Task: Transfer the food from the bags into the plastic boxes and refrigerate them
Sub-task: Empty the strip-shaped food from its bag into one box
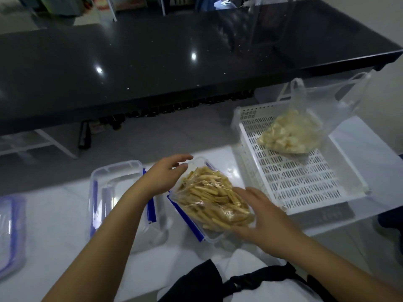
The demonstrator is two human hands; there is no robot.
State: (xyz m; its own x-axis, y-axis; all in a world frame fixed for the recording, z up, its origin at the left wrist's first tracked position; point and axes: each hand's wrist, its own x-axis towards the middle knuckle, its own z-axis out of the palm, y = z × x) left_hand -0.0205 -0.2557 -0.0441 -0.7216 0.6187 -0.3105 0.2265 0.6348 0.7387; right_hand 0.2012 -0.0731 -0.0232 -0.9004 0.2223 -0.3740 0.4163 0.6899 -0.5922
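A clear bag of yellow stick-shaped snacks point(212, 198) lies in an open plastic box with blue clips point(197, 233) on the white table. My left hand point(165, 175) rests at the bag's far left end, fingers spread and lightly curled. My right hand point(265, 221) presses flat against the bag's near right side. Neither hand closes around the bag. A second clear bag of pale chunks point(290, 136) sits in the white slotted tray point(305, 184) to the right. Just left of the filled box stands another clear box with blue clips point(113, 192).
At the left edge lies a lid or box with blue trim point(9, 232). A black glossy counter point(152, 62) runs across the back beyond a strip of floor. The white table point(65, 247) ends close to my body.
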